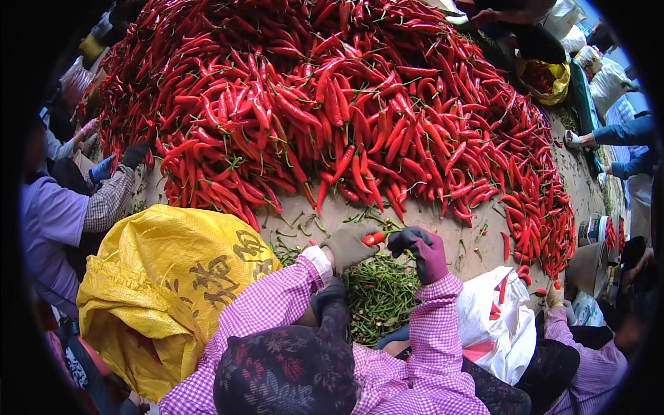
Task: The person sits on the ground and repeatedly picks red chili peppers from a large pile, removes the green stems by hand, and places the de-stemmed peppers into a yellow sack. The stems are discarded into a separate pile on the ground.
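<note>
My left hand, in a grey-olive work glove, is closed around a red chili pepper. The pepper's stem end points right, towards my right hand, which wears a maroon and black glove. Its fingers pinch at the green stem. Below both hands lies a heap of loose green stems. Just beyond them rises a large mound of red chili peppers, most with green stems.
A yellow woven sack with handwriting stands on my left, a white sack on my right. Cut stems litter the tan ground. Co-workers sit close by: a purple shirt at left, a gloved hand at right. Buckets stand far right.
</note>
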### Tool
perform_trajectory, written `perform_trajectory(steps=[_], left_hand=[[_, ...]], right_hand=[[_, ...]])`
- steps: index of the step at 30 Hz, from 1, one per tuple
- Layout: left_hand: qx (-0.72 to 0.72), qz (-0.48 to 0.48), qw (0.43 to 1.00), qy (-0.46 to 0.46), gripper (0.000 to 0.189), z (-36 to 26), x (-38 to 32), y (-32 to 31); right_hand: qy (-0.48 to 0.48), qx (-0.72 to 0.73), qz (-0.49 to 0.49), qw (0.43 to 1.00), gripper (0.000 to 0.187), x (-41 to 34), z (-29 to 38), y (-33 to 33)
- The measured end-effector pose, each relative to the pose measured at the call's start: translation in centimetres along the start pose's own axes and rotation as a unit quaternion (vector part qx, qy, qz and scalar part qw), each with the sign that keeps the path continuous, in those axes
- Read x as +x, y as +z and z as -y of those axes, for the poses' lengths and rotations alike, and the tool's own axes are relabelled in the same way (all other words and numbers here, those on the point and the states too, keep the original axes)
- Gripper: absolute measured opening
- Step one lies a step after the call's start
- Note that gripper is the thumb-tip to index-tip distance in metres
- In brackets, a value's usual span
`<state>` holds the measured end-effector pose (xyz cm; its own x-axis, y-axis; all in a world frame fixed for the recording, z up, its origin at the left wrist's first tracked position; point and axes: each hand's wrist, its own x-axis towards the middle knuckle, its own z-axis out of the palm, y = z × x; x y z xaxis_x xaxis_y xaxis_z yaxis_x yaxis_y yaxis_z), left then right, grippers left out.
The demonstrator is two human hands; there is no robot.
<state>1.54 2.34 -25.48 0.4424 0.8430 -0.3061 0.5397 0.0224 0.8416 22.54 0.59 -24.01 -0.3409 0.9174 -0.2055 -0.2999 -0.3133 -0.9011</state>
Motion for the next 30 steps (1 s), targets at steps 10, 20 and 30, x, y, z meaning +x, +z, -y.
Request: perform_trajectory(steps=[10,20,30], left_hand=[[0.332,-0.026,0.933,0.134,0.013,0.2,-0.1,-0.8],[0.108,-0.095,0.983,0.111,0.022,0.3,-0.2,-0.2],[-0.206,-0.091,0.958,-0.179,0.025,1.4,0.3,0.1]], right_hand=[[-0.040,-0.667,0.080,0.740,0.022,1.9,-0.2,1.7],[0.057,-0.063,0.017,0.996,0.027,-0.1,-1.4,1.4],[0.200,-0.527,-0.402,0.722,0.053,4.8,-0.2,-10.8]])
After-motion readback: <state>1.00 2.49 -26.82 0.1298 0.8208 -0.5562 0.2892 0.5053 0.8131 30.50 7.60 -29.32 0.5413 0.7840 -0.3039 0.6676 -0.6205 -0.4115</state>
